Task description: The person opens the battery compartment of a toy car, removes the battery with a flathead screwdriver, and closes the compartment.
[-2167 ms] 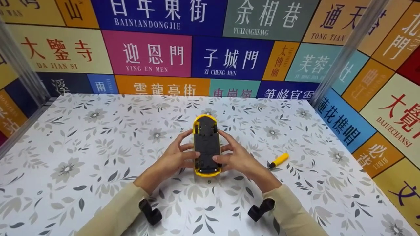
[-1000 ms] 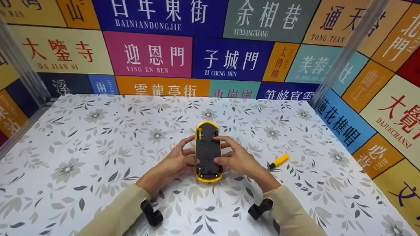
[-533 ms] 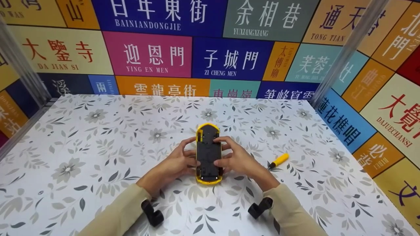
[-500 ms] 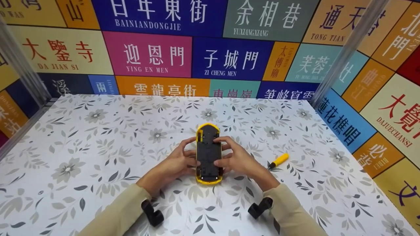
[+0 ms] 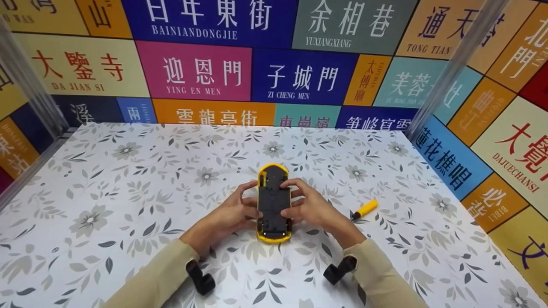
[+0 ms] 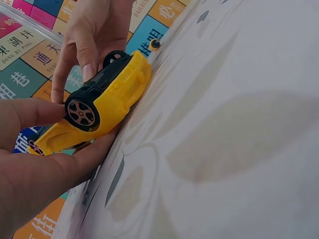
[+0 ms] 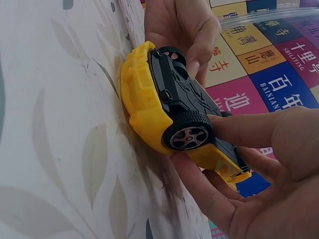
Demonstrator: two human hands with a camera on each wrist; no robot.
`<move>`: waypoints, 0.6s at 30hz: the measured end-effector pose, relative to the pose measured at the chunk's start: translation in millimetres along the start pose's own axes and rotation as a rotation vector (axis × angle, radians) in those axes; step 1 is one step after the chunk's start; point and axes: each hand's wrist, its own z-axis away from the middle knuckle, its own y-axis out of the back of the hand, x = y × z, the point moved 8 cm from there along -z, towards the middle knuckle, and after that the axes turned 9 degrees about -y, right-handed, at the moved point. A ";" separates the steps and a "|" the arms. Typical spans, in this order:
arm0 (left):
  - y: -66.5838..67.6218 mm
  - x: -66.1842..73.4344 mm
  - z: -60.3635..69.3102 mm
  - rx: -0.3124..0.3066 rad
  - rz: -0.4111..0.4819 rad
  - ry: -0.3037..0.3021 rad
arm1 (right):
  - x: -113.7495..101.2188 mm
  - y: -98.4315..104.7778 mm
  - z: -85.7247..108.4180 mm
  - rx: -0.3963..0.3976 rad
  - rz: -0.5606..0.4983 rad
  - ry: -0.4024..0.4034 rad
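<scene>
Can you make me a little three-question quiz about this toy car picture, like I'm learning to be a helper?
1. Pick one: which part of the toy car faces the head camera?
A) roof
B) black underside
C) windscreen

2. True or false: the yellow-handled tool lies on the flowery table, to the right of the car.

3. Fill in: the left grip holds the car together with the ____ grip.

Key:
1. B, black underside
2. True
3. Right, so the right grip holds it too
</scene>
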 end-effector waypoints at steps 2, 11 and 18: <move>-0.9 0.2 0.0 -0.001 0.009 0.000 | -0.7 -0.3 0.7 0.001 -0.006 0.005; -0.4 -1.1 -1.0 0.014 0.016 0.013 | -1.5 -1.2 0.6 0.010 -0.007 0.023; 0.5 -0.7 -0.5 0.030 0.006 0.019 | -0.7 -1.5 -0.3 0.015 -0.005 0.019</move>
